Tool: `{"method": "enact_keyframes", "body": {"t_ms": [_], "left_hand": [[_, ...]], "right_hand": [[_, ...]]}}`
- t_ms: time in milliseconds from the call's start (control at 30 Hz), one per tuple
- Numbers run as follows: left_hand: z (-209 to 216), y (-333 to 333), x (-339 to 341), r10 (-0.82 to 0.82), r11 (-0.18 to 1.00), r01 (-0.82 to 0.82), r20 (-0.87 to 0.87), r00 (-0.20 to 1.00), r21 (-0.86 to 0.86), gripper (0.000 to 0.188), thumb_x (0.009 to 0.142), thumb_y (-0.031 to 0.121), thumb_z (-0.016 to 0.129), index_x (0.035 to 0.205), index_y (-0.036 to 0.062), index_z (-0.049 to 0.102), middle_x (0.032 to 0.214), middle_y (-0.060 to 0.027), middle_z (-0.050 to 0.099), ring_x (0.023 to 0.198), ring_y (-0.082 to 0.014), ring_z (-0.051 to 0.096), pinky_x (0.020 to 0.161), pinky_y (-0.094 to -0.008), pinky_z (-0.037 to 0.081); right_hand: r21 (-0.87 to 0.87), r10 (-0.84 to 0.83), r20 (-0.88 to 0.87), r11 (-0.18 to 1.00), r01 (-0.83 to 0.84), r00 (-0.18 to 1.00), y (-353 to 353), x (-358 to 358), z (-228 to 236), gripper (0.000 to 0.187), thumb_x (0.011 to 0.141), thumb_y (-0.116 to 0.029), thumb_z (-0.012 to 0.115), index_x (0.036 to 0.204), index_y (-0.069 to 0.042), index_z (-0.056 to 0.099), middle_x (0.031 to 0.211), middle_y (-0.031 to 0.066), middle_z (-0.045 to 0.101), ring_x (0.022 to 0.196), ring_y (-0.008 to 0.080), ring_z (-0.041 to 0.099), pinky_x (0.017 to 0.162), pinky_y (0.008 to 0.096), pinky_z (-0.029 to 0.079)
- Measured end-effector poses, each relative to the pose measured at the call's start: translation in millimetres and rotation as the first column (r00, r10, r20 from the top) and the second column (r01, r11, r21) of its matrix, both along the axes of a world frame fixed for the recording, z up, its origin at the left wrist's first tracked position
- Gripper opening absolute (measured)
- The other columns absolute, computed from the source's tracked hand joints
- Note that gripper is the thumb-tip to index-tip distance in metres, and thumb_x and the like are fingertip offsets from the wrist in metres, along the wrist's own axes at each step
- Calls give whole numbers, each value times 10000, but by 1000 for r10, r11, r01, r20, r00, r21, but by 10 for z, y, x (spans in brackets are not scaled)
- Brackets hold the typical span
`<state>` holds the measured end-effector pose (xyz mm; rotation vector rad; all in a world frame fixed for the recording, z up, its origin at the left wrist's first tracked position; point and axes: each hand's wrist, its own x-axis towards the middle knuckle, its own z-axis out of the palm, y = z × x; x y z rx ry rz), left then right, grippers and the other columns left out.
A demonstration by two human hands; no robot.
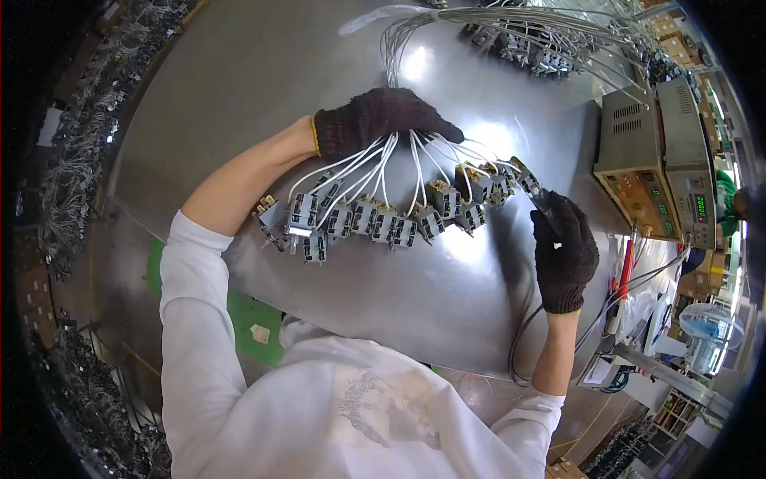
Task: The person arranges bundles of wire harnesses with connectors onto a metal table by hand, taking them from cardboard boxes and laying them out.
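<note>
My left hand (387, 118), in a dark knitted glove, is closed around a bundle of white cables (391, 160) near the middle of the metal table. Below it the cables fan out to a row of small grey-and-black box-shaped electrical parts (363, 217) with metal tabs, lying on the table. Gloved as well, my right hand (565, 251) grips a dark probe-like tool (545, 203) at the row's right end. Its tip meets or nearly meets the last part (525, 177). A grey cord hangs below this hand. My left fingertips are partly hidden.
Two stacked test instruments (650, 168) with green displays stand at the right table edge. Behind my left hand, the long cable bundle (479, 16) runs back and right past more such parts (531, 52). Red-handled tool (625, 267) and a fan (708, 326) are farther right. Heaped cabled parts (88, 104) line the left.
</note>
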<state>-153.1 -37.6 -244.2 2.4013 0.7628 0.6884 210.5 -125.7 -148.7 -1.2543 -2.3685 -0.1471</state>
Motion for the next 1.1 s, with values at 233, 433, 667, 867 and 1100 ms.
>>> {"method": "enact_keyframes", "body": {"t_ms": [233,433,667,867,1100], "left_hand": [[79,-43,-7,43,999,-43,-20,999,13,477,1038,121,471,1439,288,669,1319,-69,734,1146,-264,710,1061,-380,530],[126,-48,13,92,987,-111,-158,983,-116,482,1037,132,466,1444,293,666,1283,-80,743,1113,-261,716,1030,-381,537],[-79,27,-3,56,998,-56,-20,998,-1,488,1037,133,466,1440,318,668,1200,-73,756,1024,-263,719,980,-384,550],[33,-6,-11,84,986,-101,-125,989,-133,493,1026,126,488,1441,327,663,1214,-53,757,1046,-238,724,975,-394,556],[-174,63,-21,57,996,-59,23,998,72,475,1027,130,502,1424,322,679,1228,-47,763,969,-198,717,962,-337,556]], "right_hand": [[-123,-40,-264,992,8,964,-6,30,-88,395,844,-21,844,1212,-142,764,1157,99,771,961,235,774,802,335,605],[-36,22,-18,999,-23,1000,18,37,12,335,897,-33,818,1220,-78,742,1143,121,776,1022,223,767,894,337,595],[-289,-96,-335,957,-6,937,25,163,-121,310,929,-10,780,1233,-42,731,1161,105,771,1054,173,748,910,311,592],[-116,-12,-126,993,-2,992,36,47,-79,359,889,-15,806,1234,-95,751,1201,118,766,1090,245,752,939,358,595],[26,65,43,997,-66,997,74,63,-68,417,831,-49,853,1223,-162,769,1227,100,764,1081,300,747,902,388,595]]}}
